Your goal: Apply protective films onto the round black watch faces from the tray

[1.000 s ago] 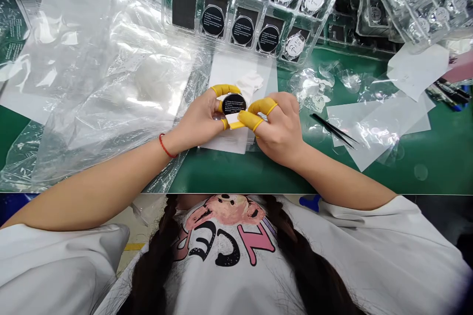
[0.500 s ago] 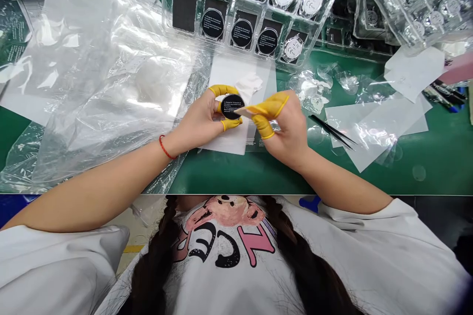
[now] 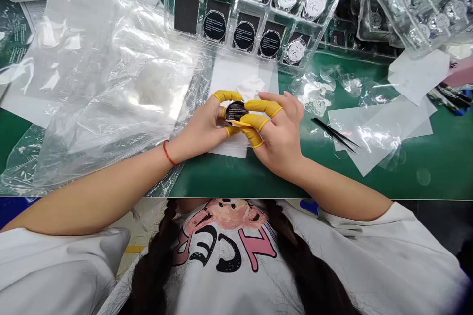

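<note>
My left hand point(image 3: 209, 120), with yellow finger cots on some fingers, grips a round watch point(image 3: 235, 110) by its rim. The watch's black face, printed with white text, is tilted up. My right hand point(image 3: 279, 133), also in yellow finger cots, is closed at the watch's right and lower edge. A thin pale flat piece point(image 3: 233, 122) lies along the watch's near edge, pinched in my right fingers, which hide most of it. Under both hands are white paper sheets point(image 3: 225, 74), and a crumpled white cloth or tissue point(image 3: 250, 86) lies just beyond the watch.
A clear compartment tray point(image 3: 231, 4) with several watches, some face up, stands at the back. Another watch tray point(image 3: 414, 5) is at the right rear. Black tweezers point(image 3: 334, 134) and clear film scraps point(image 3: 312, 91) lie right; plastic bags point(image 3: 111, 88) cover the left.
My right hand has brought the pale flat piece from above the watch face down to its near edge, and its fingers now reach the rim. The watch has tilted in my left hand.
</note>
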Available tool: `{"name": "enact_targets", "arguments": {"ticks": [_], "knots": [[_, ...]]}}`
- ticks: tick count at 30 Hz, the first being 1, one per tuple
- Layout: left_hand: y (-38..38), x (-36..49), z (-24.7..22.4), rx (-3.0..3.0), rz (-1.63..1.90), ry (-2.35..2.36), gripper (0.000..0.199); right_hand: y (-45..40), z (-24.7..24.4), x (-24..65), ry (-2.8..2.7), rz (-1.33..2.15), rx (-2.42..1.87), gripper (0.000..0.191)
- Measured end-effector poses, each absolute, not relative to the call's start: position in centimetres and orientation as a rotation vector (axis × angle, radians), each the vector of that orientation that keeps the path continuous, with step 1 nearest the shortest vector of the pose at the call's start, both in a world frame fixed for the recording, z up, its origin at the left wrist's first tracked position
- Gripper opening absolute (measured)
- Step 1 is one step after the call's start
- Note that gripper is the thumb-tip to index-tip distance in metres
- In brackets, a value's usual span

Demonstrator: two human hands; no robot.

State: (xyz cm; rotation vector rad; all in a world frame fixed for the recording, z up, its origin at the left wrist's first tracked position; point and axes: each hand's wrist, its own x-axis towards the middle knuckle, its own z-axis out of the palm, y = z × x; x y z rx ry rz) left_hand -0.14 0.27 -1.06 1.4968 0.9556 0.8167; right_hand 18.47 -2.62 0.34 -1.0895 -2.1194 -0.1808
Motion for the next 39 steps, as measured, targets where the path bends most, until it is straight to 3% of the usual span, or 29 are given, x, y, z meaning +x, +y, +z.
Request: {"name": "enact_targets", "arguments": {"ticks": [6,14,20,26,32,39], "knots": [[0.3,-0.1,-1.4,1.491,0.835,0.968,0.052,-2.0,-0.3,18.4,-2.156,-0.236,-1.152,0.015],[0.5,0.1,-1.7,1.42,0.891,0.91,0.052,-0.5,-0.4,18.1,-2.174,-0.048,-1.255,0.02],[0.5,-0.3,-2.3,1.437,0.881,0.898,0.059,0.6,0.0,18.2,-2.106,-0.146,-1.182,0.017],[0.7,-0.1,-1.5,1.398,0.87,0.867,0.056,1.6,0.7,18.7,-2.208,0.207,-1.328,0.023],[1.3,-0.1,-1.2,1.35,0.815,0.83,0.058,3.3,0.5,22.5,-1.912,0.44,-1.31,0.037],[1.6,-0.3,-1.0,1.365,0.832,0.81,0.057,5.9,-1.6,26.7,-1.942,0.296,-1.707,0.026]]}}
